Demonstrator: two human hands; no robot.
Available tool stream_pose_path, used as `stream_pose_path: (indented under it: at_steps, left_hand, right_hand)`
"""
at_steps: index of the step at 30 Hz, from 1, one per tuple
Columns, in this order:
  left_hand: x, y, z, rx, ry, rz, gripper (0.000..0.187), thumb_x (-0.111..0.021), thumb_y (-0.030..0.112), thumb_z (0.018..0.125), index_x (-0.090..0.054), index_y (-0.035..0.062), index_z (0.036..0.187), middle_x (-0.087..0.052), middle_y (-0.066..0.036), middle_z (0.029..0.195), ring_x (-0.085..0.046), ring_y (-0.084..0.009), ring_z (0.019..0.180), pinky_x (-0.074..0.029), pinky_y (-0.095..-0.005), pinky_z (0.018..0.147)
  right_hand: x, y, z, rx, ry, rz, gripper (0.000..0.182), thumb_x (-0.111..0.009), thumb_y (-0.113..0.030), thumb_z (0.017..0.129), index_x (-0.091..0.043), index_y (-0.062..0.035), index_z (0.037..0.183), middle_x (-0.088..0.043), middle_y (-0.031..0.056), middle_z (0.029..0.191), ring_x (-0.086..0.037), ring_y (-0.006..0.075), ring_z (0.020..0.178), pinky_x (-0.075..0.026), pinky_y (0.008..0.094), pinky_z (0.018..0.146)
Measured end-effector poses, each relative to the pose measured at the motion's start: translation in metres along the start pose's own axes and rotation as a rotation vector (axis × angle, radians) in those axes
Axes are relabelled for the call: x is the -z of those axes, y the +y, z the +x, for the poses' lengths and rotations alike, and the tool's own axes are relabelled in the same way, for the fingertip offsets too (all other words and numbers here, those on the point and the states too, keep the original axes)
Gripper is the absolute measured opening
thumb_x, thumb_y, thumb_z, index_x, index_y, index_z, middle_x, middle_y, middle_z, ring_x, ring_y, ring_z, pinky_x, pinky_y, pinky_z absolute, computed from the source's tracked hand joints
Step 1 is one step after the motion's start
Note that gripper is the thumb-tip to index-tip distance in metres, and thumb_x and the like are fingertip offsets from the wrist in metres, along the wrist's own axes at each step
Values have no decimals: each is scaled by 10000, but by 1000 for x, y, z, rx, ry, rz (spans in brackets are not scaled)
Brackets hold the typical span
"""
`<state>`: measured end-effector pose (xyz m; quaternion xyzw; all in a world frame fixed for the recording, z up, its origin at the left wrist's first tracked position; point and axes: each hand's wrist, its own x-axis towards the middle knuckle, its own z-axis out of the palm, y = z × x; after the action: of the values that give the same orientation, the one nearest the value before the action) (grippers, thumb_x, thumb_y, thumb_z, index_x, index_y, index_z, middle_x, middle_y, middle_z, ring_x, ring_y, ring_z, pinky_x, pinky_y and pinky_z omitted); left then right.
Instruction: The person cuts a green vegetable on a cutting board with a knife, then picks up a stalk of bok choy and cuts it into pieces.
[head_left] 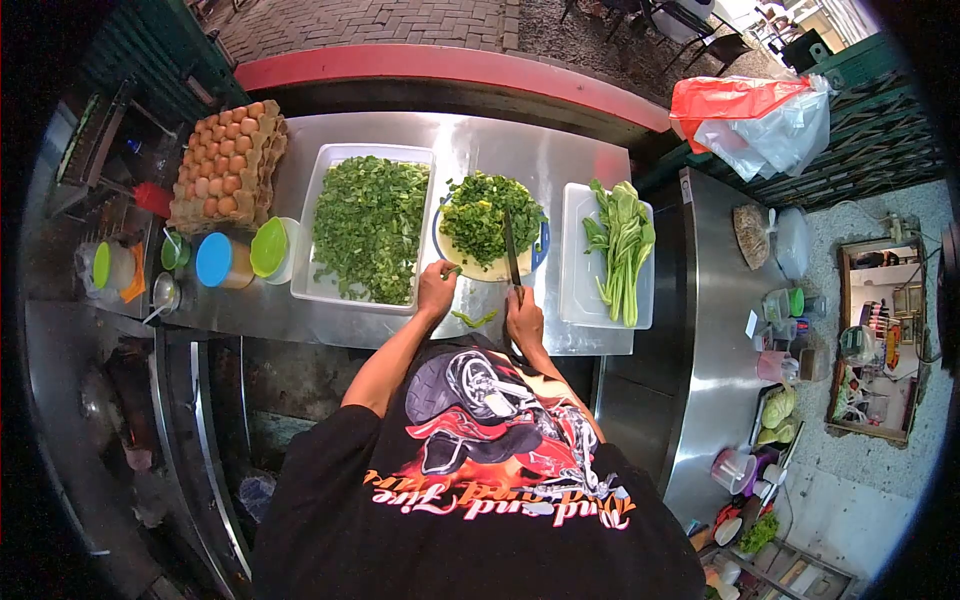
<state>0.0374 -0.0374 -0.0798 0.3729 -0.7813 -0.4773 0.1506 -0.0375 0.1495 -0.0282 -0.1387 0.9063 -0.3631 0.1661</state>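
Observation:
My right hand (523, 318) is closed round the handle of a knife (511, 248), whose dark blade lies over chopped greens (483, 215) on a round board with a blue rim (542, 245). At the board's lower left edge my left hand (437, 288) pinches a small piece of green leaf (454, 269). To the left a white tray (335, 290) holds a wide layer of chopped greens (368, 225). On the right, whole leafy stalks (625, 255) lie in a translucent tray (577, 290). Some green scraps (474, 319) lie on the metal table between my hands.
Egg cartons (265, 160) full of eggs stand at the table's back left. Below them are a blue-lidded tub (213, 260) and a green bowl (268, 248). Plastic bags (755, 120) hang at the back right, above a metal counter (715, 270) with containers.

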Motion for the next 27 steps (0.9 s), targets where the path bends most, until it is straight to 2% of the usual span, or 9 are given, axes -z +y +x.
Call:
stream_pose_path:
  at_steps: [4,6,13,16,20,27]
  left_hand:
    - [0,0,0,-31,4,-15,142,-656,129,797,-659,46,911,-632,-154,884,-617,-310,849,-483,-400,761]
    - [0,0,0,-41,3,-14,139,-654,126,797,-658,43,909,-633,-154,883,-617,-311,848,-483,-398,758]
    - [2,7,1,26,-3,106,166,-637,146,772,-661,45,901,-659,-163,918,-629,-324,892,-492,-423,806]
    - [2,11,2,55,-12,121,167,-632,145,763,-660,42,892,-663,-169,916,-634,-328,901,-494,-418,810]
    - [2,7,4,46,-19,111,178,-628,143,756,-662,37,895,-668,-181,921,-643,-341,896,-504,-417,801]
    - [9,18,2,79,-33,106,198,-629,137,747,-676,39,912,-674,-185,935,-647,-347,900,-510,-411,798]
  right_hand:
    - [6,-3,-3,44,-118,-63,297,-491,-365,950,-537,-89,1050,-653,229,858,-610,458,817,-460,518,685]
    - [12,-5,-4,127,-243,-191,288,-510,-374,940,-560,-103,1025,-658,216,877,-612,452,814,-466,510,685]
    - [19,9,17,316,-203,-362,300,-547,-418,900,-581,-127,963,-656,169,833,-627,396,780,-468,502,630]
    - [27,10,37,328,-130,-411,297,-543,-422,899,-577,-131,950,-651,157,823,-632,383,770,-473,498,623]
    - [41,2,61,345,-150,-546,282,-531,-422,904,-589,-152,963,-640,152,793,-629,383,765,-472,500,614]
    - [51,-6,72,311,-235,-492,283,-570,-408,883,-625,-146,972,-660,138,824,-640,357,777,-472,469,643]
